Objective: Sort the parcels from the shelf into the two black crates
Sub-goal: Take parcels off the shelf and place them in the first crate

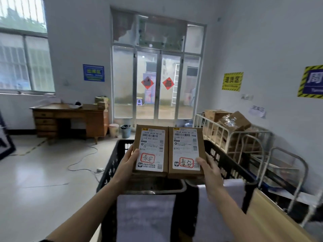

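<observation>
Two small brown cardboard parcels are held side by side above a black crate [111, 165]. The left parcel [150, 151] has a white label reading N058 and a red-boxed handwritten mark; my left hand [126, 165] grips its left edge, thumb on top. The right parcel [186, 151] carries a label reading B393 with the same kind of mark; my right hand [208, 169] grips its lower right corner. White paper signs [146, 217] hang on the near walls of the crates. A second crate's rim [232, 165] shows at the right.
A white metal rack [232, 137] piled with cardboard boxes stands at the right. A wooden desk [70, 119] is at the back left, two bins [120, 131] by the glass door. A cable [83, 163] trails on the floor. A wooden board [272, 215] lies at the lower right.
</observation>
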